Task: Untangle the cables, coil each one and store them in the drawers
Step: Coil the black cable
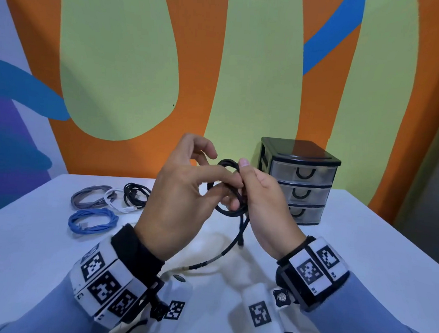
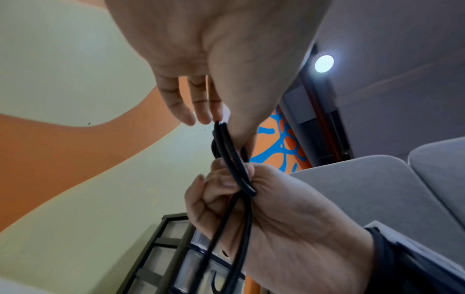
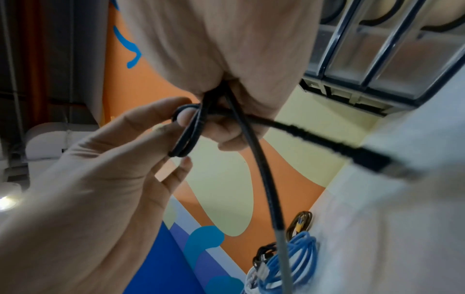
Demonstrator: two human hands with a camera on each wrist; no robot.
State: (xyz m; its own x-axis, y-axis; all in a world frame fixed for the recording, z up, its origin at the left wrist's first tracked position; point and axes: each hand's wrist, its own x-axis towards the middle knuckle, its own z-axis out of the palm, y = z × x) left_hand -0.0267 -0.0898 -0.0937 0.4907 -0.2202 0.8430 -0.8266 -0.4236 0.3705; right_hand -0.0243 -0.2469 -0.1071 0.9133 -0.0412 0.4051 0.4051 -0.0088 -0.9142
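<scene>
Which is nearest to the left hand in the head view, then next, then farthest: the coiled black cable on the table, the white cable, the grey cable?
From the left hand:
1. Coiled black cable, just left of the hand.
2. White cable, further left.
3. Grey cable, leftmost of the row.

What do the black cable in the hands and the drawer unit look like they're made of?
Black cable: seemingly a ribbed or braided matte jacket, flexible enough to hold small loops; exact material unclear. Drawer unit: probably plastic, with a glossy black frame reflecting the wall and frosted translucent drawer fronts.
</scene>
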